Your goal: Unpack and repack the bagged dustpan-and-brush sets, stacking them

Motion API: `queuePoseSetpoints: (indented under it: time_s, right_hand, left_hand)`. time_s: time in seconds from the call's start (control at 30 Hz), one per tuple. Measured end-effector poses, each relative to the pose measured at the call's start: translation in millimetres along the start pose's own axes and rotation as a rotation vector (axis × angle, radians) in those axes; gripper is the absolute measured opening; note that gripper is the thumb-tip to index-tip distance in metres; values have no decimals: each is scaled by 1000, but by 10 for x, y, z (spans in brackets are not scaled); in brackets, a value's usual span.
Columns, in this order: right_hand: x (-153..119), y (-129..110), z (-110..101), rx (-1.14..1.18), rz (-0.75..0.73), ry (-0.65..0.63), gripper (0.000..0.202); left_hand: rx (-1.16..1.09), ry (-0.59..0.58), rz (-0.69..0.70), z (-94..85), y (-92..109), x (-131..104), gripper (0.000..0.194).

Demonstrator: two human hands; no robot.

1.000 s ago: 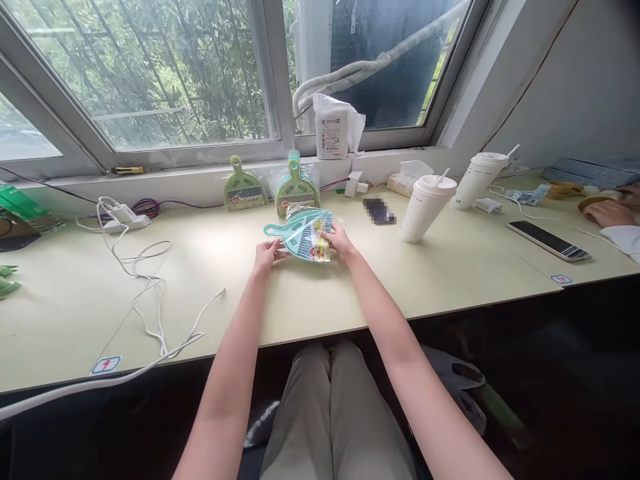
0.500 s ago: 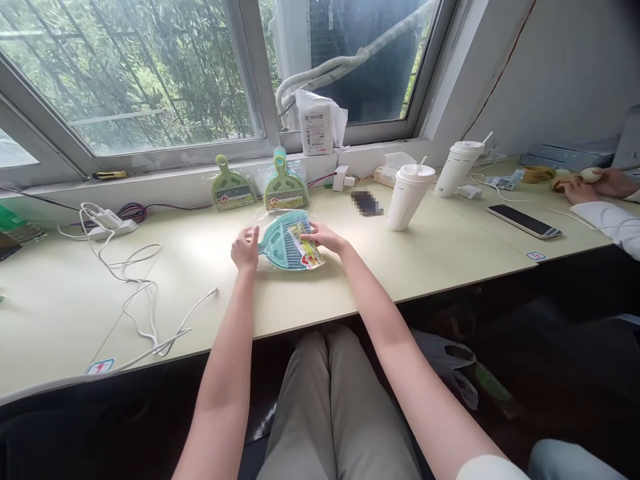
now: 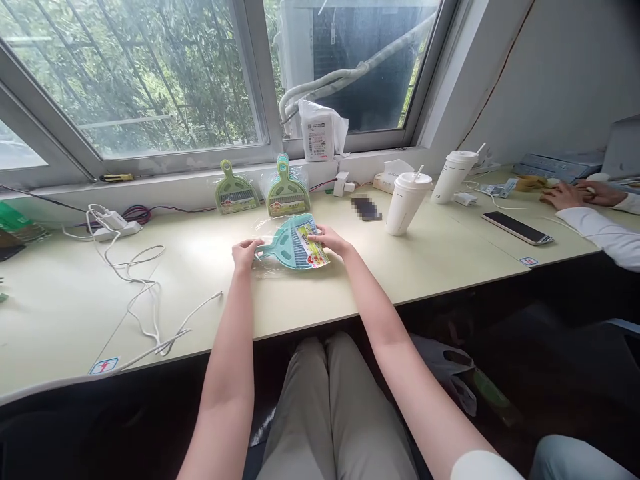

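A teal dustpan and brush set [image 3: 284, 248] in clear plastic lies over the pale table, its handle pointing left. Across its bristles is a colourful label [image 3: 311, 247]. My left hand [image 3: 245, 255] is closed at the handle end, fingers pinching the handle and its plastic wrap. On the other side, my right hand [image 3: 330, 240] grips the set's right edge by the label, thumb and fingers together. Behind it stand a green wrapped set [image 3: 236, 195] and a stack of similar sets [image 3: 287, 190], leaning at the sill.
White cables [image 3: 145, 283] and a power strip [image 3: 117, 230] lie left. Two white cups [image 3: 407, 207], [image 3: 453, 179] and a phone [image 3: 517, 228] are right. Another person's hands [image 3: 575, 195] hold something far right. A tissue pack [image 3: 320, 137] sits on the sill.
My left hand has turned from upright to a pinch at the handle end, and the handle now shows more. The other person's hands have shifted slightly.
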State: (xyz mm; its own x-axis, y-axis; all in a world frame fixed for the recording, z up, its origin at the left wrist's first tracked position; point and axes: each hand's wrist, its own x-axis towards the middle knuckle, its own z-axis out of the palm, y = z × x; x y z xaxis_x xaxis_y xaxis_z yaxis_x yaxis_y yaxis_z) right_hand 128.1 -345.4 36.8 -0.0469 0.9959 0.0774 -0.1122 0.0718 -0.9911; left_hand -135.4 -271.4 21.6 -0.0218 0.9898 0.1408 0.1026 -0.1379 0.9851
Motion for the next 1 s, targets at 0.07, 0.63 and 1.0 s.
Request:
queuePoseSetpoints:
  time_s: [0.07,0.63,1.0]
  right_hand:
    - [22,-5,-32,34,-30,87,42]
    - [240,257,-13,218,-59,466,26]
    - [369,363,-259,190,134,776,58]
  left_hand:
    - [-6,168,-63,-55,-51,63,29]
    - [-47,-159,27,518,175,-254,57]
    - [41,226,-68,183,-4,-44,32]
